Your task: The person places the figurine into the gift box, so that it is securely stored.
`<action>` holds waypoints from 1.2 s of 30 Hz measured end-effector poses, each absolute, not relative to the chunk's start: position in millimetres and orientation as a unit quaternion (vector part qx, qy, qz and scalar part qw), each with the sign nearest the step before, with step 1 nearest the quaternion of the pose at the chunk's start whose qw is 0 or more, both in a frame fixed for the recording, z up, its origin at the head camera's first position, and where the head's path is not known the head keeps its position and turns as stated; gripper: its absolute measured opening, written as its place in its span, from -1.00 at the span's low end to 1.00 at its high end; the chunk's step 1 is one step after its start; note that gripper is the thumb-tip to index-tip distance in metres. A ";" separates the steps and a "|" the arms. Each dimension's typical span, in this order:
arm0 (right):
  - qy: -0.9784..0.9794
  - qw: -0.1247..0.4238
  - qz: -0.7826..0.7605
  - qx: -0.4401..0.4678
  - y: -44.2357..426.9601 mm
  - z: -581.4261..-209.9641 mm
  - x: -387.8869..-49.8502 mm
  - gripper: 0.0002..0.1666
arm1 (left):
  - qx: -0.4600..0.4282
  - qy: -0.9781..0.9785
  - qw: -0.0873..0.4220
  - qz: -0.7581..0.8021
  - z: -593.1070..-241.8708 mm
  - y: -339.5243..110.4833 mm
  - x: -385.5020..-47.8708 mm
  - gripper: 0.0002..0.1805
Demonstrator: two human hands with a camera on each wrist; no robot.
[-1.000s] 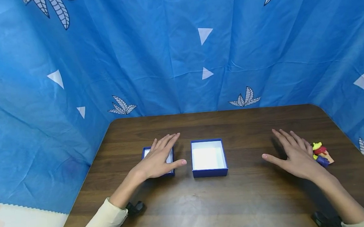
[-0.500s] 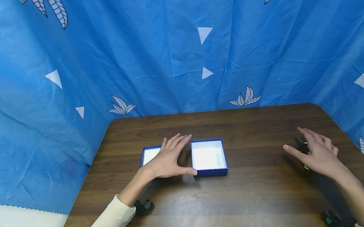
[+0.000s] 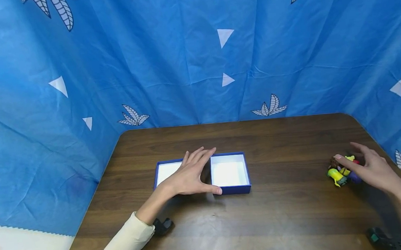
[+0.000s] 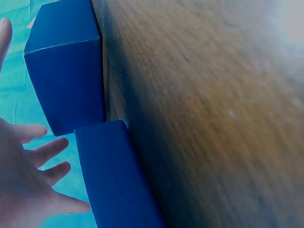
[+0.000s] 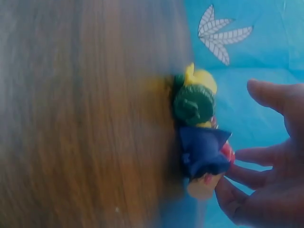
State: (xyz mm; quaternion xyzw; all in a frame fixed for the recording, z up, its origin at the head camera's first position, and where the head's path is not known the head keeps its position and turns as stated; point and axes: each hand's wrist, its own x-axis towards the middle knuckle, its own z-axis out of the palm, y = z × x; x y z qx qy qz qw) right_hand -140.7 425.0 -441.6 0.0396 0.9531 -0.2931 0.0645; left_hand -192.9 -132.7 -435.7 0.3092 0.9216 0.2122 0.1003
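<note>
My left hand (image 3: 192,178) hovers with spread, fairly straight fingers between two open blue boxes with white insides. Its thumb and fingertips overlap the left edge of the right-hand box (image 3: 232,190); I cannot tell whether they touch it. The palm and wrist partly hide the left, shallower-looking box (image 3: 165,171). At the right, my right hand (image 3: 379,171) is beside and partly over a cluster of small toy figures (image 3: 337,177) in yellow, green, brown, red and purple. In the right wrist view, a figure with a dark blue part (image 5: 204,149) lies near the loosely bent fingers.
Everything stands on a dark wooden table (image 3: 264,222). A blue patterned curtain (image 3: 188,63) hangs behind and at both sides. Small black wrist devices show under the left wrist (image 3: 163,226) and under the right wrist (image 3: 380,238).
My left hand has moved right, from over the left box to the right box's edge. My right hand has moved right across the toy figures, uncovering the yellow-green one.
</note>
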 end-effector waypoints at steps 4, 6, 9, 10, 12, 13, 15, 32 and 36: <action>0.949 0.081 -0.302 0.038 435.0 -444.7 -142.2 0.15 | 0.312 0.921 0.097 0.215 -436.3 -130.9 -193.5 0.39; 0.949 0.083 -0.301 0.038 437.8 -446.8 -141.8 0.13 | 0.314 0.920 0.097 0.214 -437.1 -129.9 -194.0 0.39; 0.951 0.078 -0.294 0.052 439.1 -451.0 -140.4 0.07 | 0.313 0.921 0.101 0.208 -437.9 -127.8 -194.5 0.40; 0.952 0.077 -0.291 0.056 439.9 -451.9 -139.7 0.04 | 0.313 0.921 0.102 0.206 -438.3 -126.8 -195.0 0.41; 0.955 0.068 -0.279 0.067 441.5 -453.6 -137.8 -0.02 | 0.314 0.922 0.105 0.201 -437.9 -124.5 -195.8 0.41; 0.957 0.065 -0.275 0.072 442.6 -453.9 -136.9 -0.04 | 0.314 0.922 0.106 0.200 -437.6 -123.4 -196.3 0.42; 0.958 0.064 -0.270 0.077 445.9 -454.3 -135.1 -0.07 | 0.314 0.923 0.107 0.197 -436.8 -121.6 -197.0 0.42; 0.959 0.053 -0.261 0.098 444.4 -454.5 -135.9 -0.10 | 0.316 0.917 0.109 0.217 -438.7 -123.4 -196.7 0.36; 0.960 0.041 -0.261 0.093 445.0 -454.8 -138.1 -0.12 | 0.314 0.917 0.111 0.220 -438.9 -124.1 -196.0 0.35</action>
